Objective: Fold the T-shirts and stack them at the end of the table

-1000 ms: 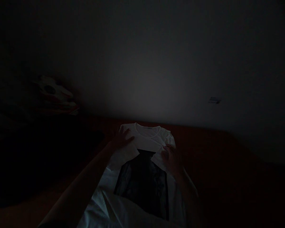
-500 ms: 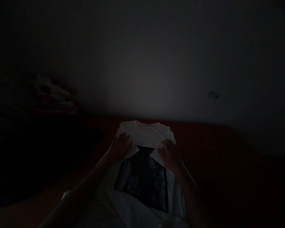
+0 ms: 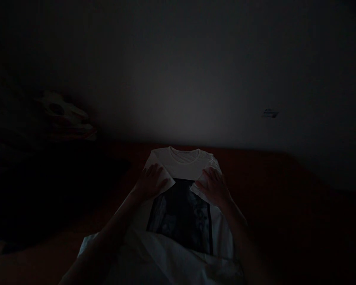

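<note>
A white T-shirt with a large dark printed panel lies spread out in front of me, its neckline farthest away. Both short sleeves are turned inward over the chest. On the left sleeve rests my left hand, flat with fingers apart. My right hand lies on the other sleeve, its fingers also spread and the thumb pointing inward. The near part of the shirt is rumpled in folds. Dim light hides finer details.
The shirt lies on a reddish-brown surface against a grey wall. A small label is on the wall at right. To the left are a dark heap and a white-and-red item I cannot make out.
Both hands stay on the sleeves, with the right hand's fingers slightly more spread. The view has shifted a little.
</note>
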{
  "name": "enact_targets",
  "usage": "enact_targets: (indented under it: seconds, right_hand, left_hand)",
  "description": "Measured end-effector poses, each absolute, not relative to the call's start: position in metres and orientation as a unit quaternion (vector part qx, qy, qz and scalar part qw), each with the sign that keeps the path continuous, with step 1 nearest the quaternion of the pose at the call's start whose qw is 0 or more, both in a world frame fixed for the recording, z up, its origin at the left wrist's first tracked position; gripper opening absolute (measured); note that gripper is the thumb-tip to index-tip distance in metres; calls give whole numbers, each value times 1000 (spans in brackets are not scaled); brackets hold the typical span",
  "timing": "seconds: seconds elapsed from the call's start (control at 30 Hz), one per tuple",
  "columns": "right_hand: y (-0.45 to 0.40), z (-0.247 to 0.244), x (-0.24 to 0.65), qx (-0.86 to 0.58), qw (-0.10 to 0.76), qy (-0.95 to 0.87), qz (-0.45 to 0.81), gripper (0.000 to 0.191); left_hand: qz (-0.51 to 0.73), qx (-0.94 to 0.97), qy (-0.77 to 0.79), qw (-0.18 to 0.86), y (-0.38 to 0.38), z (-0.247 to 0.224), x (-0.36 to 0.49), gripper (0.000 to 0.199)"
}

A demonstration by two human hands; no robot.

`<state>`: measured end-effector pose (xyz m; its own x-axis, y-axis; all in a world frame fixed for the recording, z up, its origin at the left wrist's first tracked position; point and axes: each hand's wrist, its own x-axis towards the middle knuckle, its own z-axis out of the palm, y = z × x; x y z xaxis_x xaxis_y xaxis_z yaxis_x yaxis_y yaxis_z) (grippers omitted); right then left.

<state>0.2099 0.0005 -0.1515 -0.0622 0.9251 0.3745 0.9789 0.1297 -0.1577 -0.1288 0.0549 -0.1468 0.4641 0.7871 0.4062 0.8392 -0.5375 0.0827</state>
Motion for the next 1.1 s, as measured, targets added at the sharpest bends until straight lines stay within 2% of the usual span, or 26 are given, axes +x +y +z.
enact_targets:
  seconds: [0.13,0.27,0.33,0.47,0.63,0.7,0.77,0.87,0.93,1.1]
  right_hand:
    - [3,-143,209,-632,251,-729,-76,63]
    - [-6,-125,207,-602,289,-740,-85,36]
    - [-21,-117,210,-580,288,-759,-74,31]
    - [-70,-121,222,-595,276,-753,-49,39]
    - [-113,-139,228,-648,195,-735,-40,57]
    - [-121,-136,229,-649,196,-735,-16,59]
    - [-132,-126,233,-651,233,-722,12,58]
    - [-168,-109,247,-631,282,-718,86,49]
    - [-200,-101,258,-609,267,-733,140,43]
    - [-254,-102,267,-599,210,-750,188,66]
  left_hand:
    - [-242,-865,-440,19,60,-141,-130,38]
    - [-229,-881,-414,-17,51,-124,-137,36]
    - [-207,-891,-403,-27,37,-116,-148,36]
    - [-152,-912,-380,-11,-3,-112,-181,39]
    - [-102,-930,-352,19,-33,-122,-194,46]
    - [-108,-924,-368,11,-37,-118,-194,48]
    - [-119,-916,-383,-14,-45,-108,-200,48]
    - [-150,-895,-416,-52,-72,-88,-227,49]
    - [-167,-878,-445,-53,-95,-80,-252,53]
    - [-213,-816,-533,-70,-132,-85,-288,55]
